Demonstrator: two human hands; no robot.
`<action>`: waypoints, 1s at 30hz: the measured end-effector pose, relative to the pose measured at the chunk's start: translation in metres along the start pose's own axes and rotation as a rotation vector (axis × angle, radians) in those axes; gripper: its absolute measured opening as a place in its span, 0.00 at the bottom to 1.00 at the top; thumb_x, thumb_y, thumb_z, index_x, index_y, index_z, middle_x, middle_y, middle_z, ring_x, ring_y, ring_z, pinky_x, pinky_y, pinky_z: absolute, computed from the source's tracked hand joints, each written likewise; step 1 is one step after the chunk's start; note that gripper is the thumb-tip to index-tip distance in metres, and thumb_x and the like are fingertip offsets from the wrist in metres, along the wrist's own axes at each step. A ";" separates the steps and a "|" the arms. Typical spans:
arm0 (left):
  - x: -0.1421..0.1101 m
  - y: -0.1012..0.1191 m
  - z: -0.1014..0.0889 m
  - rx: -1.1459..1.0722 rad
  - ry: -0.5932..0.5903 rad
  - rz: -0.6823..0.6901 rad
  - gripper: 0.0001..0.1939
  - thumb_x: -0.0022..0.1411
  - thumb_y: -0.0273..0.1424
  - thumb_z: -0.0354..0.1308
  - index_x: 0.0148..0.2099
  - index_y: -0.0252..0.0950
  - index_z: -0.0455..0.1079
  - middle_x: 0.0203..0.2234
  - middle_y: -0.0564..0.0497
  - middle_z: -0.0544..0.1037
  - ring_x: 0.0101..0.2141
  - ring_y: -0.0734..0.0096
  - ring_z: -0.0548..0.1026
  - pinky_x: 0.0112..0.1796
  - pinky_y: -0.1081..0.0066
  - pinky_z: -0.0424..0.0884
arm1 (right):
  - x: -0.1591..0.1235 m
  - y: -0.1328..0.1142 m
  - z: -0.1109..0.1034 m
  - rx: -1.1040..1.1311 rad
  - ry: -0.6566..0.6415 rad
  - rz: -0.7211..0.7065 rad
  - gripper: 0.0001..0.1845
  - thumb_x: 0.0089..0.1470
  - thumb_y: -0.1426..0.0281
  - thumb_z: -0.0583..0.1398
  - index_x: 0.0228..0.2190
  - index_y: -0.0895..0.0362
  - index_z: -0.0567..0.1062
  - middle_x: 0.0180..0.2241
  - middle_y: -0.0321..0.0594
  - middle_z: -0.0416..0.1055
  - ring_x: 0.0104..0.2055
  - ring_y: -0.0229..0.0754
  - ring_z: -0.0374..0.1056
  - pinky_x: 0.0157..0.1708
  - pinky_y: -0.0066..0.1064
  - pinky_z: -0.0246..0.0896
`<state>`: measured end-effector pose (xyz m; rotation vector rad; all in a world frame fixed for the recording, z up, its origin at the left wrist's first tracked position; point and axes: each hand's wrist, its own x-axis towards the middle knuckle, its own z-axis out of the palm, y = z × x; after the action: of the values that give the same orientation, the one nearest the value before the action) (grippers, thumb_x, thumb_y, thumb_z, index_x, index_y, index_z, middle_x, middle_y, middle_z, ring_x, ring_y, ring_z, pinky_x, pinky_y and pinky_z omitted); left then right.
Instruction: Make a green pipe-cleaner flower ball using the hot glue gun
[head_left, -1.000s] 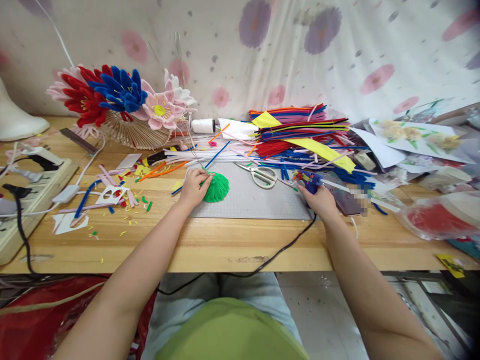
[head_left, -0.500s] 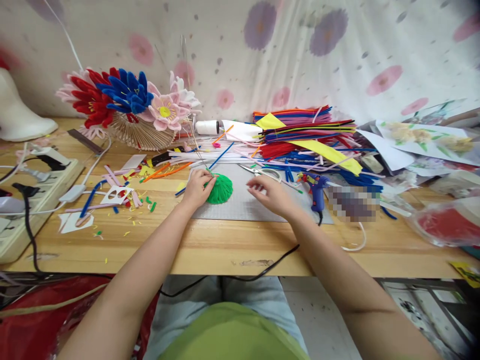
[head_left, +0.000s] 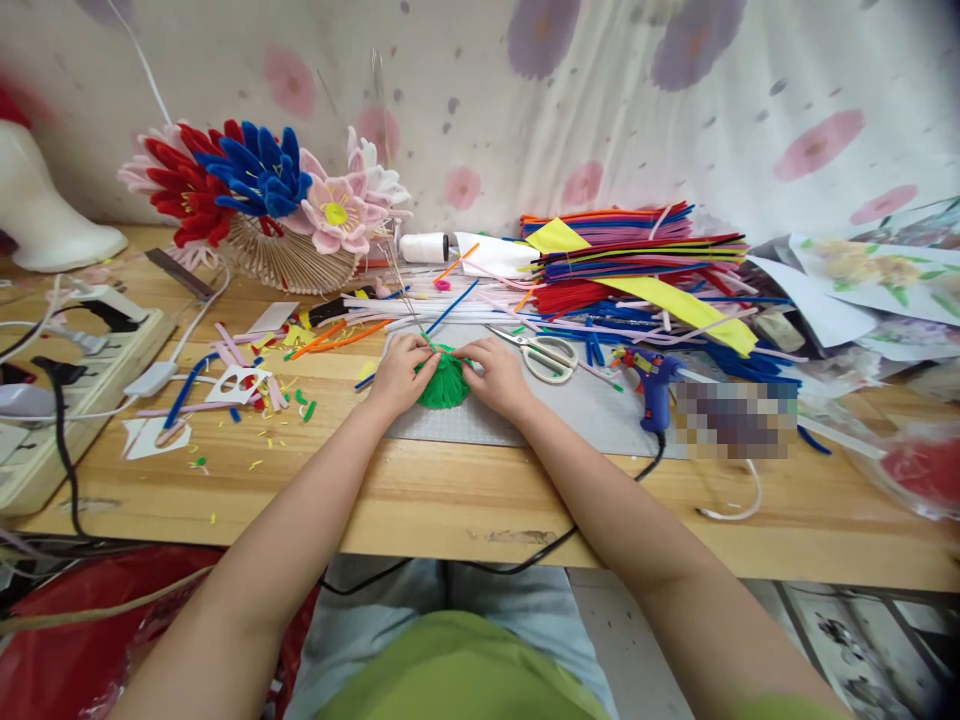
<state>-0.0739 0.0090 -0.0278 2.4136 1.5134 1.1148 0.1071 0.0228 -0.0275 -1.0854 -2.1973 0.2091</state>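
A round, ribbed green piece, seemingly of bent pipe cleaners [head_left: 444,388], lies over the grey cutting mat [head_left: 495,432]. My left hand [head_left: 403,375] grips its left upper side, thumb and fingers pinched together. From the right, my right hand [head_left: 495,375] pinches the opposite edge. Both sets of fingertips come close together at the top of the piece and partly cover it. Thin wires rise just behind my left fingers. Scissors with pale handles [head_left: 551,358] lie on the mat beyond my right hand.
A blue glue gun [head_left: 651,388] stands right of my right hand, its black cord crossing the table edge. Bundled pipe cleaners [head_left: 637,262] lie behind. Fuzzy flowers [head_left: 259,175] stand back left. Scraps [head_left: 281,400] and a power strip [head_left: 135,350] are at left.
My right hand has moved left from above the mat to the green piece and now pinches its right side. My left hand keeps its grip. The view has shifted slightly.
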 end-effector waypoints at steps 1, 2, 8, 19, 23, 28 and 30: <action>0.000 0.000 0.000 0.003 0.000 0.000 0.15 0.63 0.36 0.48 0.34 0.36 0.74 0.31 0.48 0.71 0.41 0.65 0.66 0.44 0.63 0.63 | -0.001 -0.001 -0.001 -0.007 0.005 -0.008 0.14 0.51 0.75 0.55 0.38 0.55 0.76 0.37 0.41 0.73 0.41 0.44 0.65 0.41 0.36 0.60; 0.000 0.000 -0.001 0.004 0.000 0.000 0.15 0.63 0.36 0.48 0.34 0.36 0.74 0.31 0.48 0.71 0.41 0.65 0.66 0.44 0.63 0.63 | -0.001 -0.001 -0.001 -0.015 0.008 -0.018 0.14 0.51 0.74 0.55 0.38 0.55 0.76 0.37 0.41 0.73 0.41 0.44 0.65 0.41 0.36 0.60; 0.000 0.001 -0.001 -0.019 -0.010 -0.015 0.13 0.62 0.35 0.48 0.34 0.37 0.73 0.31 0.48 0.71 0.41 0.65 0.66 0.45 0.62 0.63 | -0.003 -0.005 -0.002 -0.030 -0.001 -0.059 0.14 0.52 0.74 0.54 0.38 0.55 0.77 0.36 0.42 0.74 0.40 0.44 0.64 0.41 0.36 0.61; 0.002 -0.003 0.005 -0.114 -0.036 -0.067 0.08 0.61 0.34 0.49 0.37 0.37 0.67 0.35 0.48 0.72 0.42 0.65 0.67 0.46 0.62 0.62 | -0.006 0.005 0.008 0.251 0.022 0.040 0.15 0.47 0.76 0.54 0.35 0.54 0.78 0.36 0.41 0.67 0.40 0.41 0.63 0.40 0.35 0.62; 0.003 -0.005 0.004 -0.117 -0.083 -0.072 0.10 0.62 0.35 0.47 0.39 0.37 0.67 0.37 0.48 0.72 0.44 0.66 0.66 0.48 0.62 0.61 | -0.005 0.005 0.008 0.314 -0.001 0.080 0.17 0.47 0.77 0.54 0.35 0.54 0.78 0.36 0.41 0.67 0.41 0.40 0.63 0.36 0.32 0.64; 0.003 -0.009 0.004 -0.125 -0.141 -0.061 0.12 0.63 0.36 0.46 0.41 0.38 0.68 0.39 0.48 0.72 0.45 0.66 0.66 0.49 0.62 0.60 | -0.005 0.005 0.009 0.359 -0.022 0.092 0.17 0.46 0.77 0.53 0.35 0.54 0.78 0.37 0.42 0.67 0.42 0.41 0.64 0.35 0.31 0.64; 0.003 -0.010 0.005 -0.118 -0.141 -0.070 0.12 0.63 0.36 0.46 0.41 0.38 0.69 0.39 0.48 0.71 0.45 0.66 0.66 0.49 0.61 0.60 | -0.005 0.005 0.009 0.374 -0.030 0.097 0.18 0.46 0.77 0.53 0.35 0.54 0.78 0.37 0.41 0.68 0.42 0.40 0.64 0.35 0.31 0.64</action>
<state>-0.0781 0.0184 -0.0339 2.2900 1.4343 0.9699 0.1070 0.0238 -0.0392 -0.9800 -2.0244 0.6544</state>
